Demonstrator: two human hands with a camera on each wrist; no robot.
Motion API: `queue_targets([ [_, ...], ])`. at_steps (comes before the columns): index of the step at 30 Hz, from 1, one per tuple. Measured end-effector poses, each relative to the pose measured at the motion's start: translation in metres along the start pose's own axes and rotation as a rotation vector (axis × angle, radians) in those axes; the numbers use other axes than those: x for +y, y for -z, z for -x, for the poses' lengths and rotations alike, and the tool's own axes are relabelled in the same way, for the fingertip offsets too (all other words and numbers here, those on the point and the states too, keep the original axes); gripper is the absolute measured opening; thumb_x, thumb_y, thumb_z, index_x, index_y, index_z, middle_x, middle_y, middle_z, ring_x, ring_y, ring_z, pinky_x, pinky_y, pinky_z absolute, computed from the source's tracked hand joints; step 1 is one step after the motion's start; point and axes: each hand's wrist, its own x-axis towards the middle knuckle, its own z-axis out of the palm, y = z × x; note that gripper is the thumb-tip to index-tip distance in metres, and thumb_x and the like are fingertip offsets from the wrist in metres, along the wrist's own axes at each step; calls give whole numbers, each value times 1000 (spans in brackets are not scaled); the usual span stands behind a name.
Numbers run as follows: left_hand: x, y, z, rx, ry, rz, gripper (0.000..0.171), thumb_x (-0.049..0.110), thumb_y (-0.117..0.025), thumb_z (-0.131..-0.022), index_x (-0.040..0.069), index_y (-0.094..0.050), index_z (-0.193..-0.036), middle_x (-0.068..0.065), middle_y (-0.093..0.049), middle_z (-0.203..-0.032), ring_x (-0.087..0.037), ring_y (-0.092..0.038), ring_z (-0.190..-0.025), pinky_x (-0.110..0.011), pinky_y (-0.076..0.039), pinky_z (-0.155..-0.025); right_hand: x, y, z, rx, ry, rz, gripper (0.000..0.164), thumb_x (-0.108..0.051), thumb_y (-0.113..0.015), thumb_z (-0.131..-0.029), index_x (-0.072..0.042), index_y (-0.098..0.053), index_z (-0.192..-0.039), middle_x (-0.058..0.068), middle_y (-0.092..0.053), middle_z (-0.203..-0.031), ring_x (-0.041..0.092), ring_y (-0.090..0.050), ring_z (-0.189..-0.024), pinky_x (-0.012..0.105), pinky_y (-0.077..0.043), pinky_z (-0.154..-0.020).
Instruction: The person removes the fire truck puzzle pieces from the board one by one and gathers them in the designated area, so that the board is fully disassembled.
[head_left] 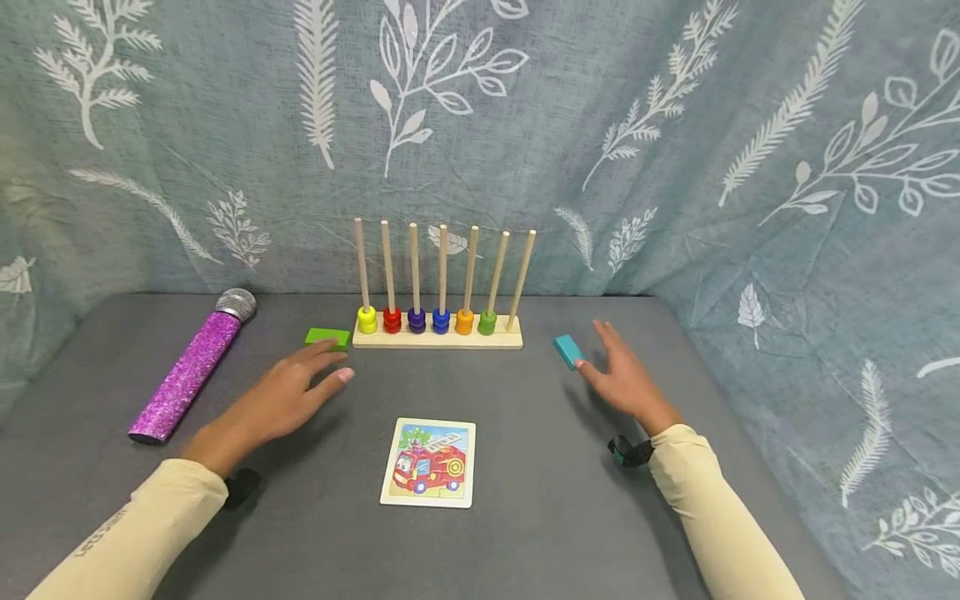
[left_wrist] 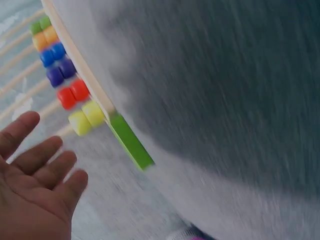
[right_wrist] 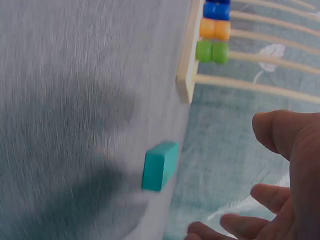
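My left hand (head_left: 288, 396) hovers with spread, relaxed fingers near a green block (head_left: 327, 337), which lies at the left end of a wooden peg rack (head_left: 438, 341). In the left wrist view that green block (left_wrist: 131, 142) appears apart from the fingers. On the other side, my right hand (head_left: 626, 382) is held out with loose fingers beside a teal block (head_left: 569, 352). The right wrist view shows a gap between this teal block (right_wrist: 160, 166) and the thumb. Neither hand holds anything. Pairs of coloured beads (head_left: 416, 320) sit on the rack's pegs; the rightmost peg is bare.
A purple glittery microphone (head_left: 187, 375) lies on the left of the grey table (head_left: 540, 533). Between the forearms is a fire-truck picture puzzle (head_left: 428, 463) in a pale frame. Behind the table hangs a leaf-patterned curtain (head_left: 480, 150), which continues along the right side.
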Motion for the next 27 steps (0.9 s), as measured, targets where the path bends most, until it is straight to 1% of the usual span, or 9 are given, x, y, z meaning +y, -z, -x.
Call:
queue_targets([
  [3, 11, -10, 1, -19, -19, 13, 58, 43, -50, -101, -5, -55, -134, -26, -48, -140, -45, -44, -128, -62, -34, -102, -4, -6, 5, 45, 10, -49, 64, -26, -57, -98, -2, -30, -151, 23, -29, -153, 42, -36, -134, 57, -34, -105],
  [5, 18, -15, 2, -24, -44, 19, 58, 43, -53, -99, -3, -56, -133, -23, -54, -135, -43, -49, -125, -60, -38, -99, -6, -11, 8, 77, 6, -82, 56, -24, -59, -98, 0, -41, -145, 23, -43, -144, 41, -51, -123, 53, -44, -97],
  [8, 26, -23, 5, -20, -99, 35, 56, 41, -61, -96, -2, -59, -131, -20, -58, -131, -39, -54, -121, -58, -43, -96, -9, -18, 11, 113, 10, -115, 44, -20, -60, -97, 3, -53, -134, 22, -57, -129, 36, -61, -107, 48, -51, -87],
  [12, 33, -30, 10, -18, -165, 44, 49, 30, -71, -90, -3, -63, -125, -17, -63, -126, -36, -58, -116, -55, -47, -93, -14, -26, 14, 118, 51, -124, 36, -16, -63, -96, 3, -60, -126, 19, -64, -118, 31, -64, -98, 44, -54, -80],
  [15, 35, -32, 15, -43, -185, 10, 46, 24, -75, -87, -5, -65, -122, -18, -65, -121, -37, -61, -112, -53, -49, -90, -17, -32, 14, 109, 71, -124, 33, -15, -63, -96, 2, -63, -124, 15, -66, -116, 27, -64, -96, 41, -54, -79],
  [19, 39, -32, 22, -120, -172, -29, 48, 24, -76, -84, -5, -65, -121, -21, -63, -122, -38, -60, -112, -54, -48, -91, -23, -38, 16, 88, 78, -129, 31, -14, -63, -95, 2, -65, -122, 11, -68, -111, 23, -64, -93, 38, -53, -76],
  [22, 44, -34, 27, -197, -173, -17, 50, 24, -77, -83, -4, -64, -123, -20, -61, -127, -39, -57, -118, -55, -46, -93, -29, -42, 18, 56, 78, -139, 31, -14, -63, -95, 1, -65, -122, 9, -68, -107, 21, -64, -92, 37, -53, -77],
  [24, 47, -36, 29, -248, -192, 4, 51, 22, -78, -83, -3, -64, -125, -18, -60, -129, -38, -55, -120, -56, -45, -94, -32, -46, 19, 27, 77, -151, 30, -14, -63, -96, 0, -65, -122, 8, -69, -106, 20, -64, -93, 36, -53, -78],
  [27, 52, -40, 32, -295, -242, 33, 47, 15, -78, -82, 0, -65, -125, -17, -60, -129, -37, -54, -121, -57, -45, -93, -35, -52, 19, -35, 104, -181, 29, -14, -63, -96, 0, -66, -121, 7, -69, -108, 19, -65, -95, 36, -53, -80],
])
